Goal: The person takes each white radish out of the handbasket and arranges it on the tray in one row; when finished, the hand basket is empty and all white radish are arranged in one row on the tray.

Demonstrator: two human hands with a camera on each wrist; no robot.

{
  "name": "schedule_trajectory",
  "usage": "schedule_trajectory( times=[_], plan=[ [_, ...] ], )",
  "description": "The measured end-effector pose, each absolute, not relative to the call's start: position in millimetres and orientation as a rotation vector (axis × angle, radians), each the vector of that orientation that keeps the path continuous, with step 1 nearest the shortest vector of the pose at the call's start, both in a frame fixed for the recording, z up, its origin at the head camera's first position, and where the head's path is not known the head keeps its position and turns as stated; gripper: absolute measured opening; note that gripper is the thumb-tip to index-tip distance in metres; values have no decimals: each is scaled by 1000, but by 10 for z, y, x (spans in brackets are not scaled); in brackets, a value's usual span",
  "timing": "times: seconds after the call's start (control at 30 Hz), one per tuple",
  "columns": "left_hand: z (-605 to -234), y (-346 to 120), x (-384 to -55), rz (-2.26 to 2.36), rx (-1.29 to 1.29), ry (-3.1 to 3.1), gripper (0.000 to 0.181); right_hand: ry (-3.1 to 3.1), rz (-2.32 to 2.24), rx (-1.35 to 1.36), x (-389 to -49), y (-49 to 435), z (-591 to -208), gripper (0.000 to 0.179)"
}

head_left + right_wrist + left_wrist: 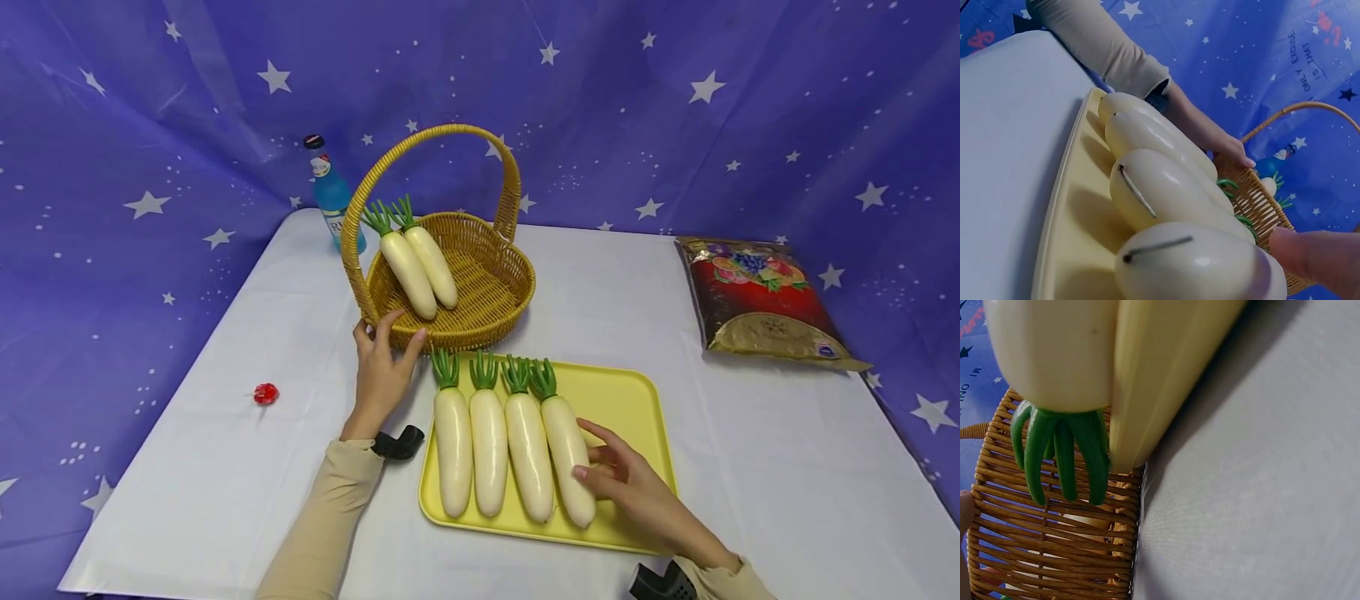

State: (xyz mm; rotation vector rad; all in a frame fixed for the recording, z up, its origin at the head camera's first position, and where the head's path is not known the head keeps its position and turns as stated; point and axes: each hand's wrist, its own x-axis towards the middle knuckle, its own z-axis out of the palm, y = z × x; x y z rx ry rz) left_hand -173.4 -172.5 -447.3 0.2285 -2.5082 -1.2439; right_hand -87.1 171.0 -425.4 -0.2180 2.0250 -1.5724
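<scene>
Glossy white radishes (453,450) with green tops (445,369) are laid side by side on one yellow tray (615,379), four in all. From their even shine they are judged to be moulded models: light, stiff and hard to bruise, yet smooth and round enough to slip or roll. They would best be taken round the thick middle of the body; the green tops look thinner and likelier to bend. At the rightmost radish (567,458), the right hand (637,492) is loosely cupped, its thumb tip laid against the body; whether a firm clasp has been made cannot be told. To the left, one red wrapped sweet (265,393) is seen on the white cloth (750,467). By the left hand (380,375), the near left rim of one wicker basket (480,337) is gripped between thumb and fingers. Inside it, two more radishes (407,275) are leaned together, making six. Farther off, one printed foil bag (765,300) is placed at right, and one blue bottle (330,193) is stood behind the basket's left side.
</scene>
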Motion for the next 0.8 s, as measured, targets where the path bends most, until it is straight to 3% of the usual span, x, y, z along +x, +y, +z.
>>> schedule_trajectory(
  times=[0.8],
  plan=[
    [-4462, -1718, -1731, -1262, 233, -2503, 54, 2274, -1597, -119, -883, 1649, -4218, 40]
  ],
)
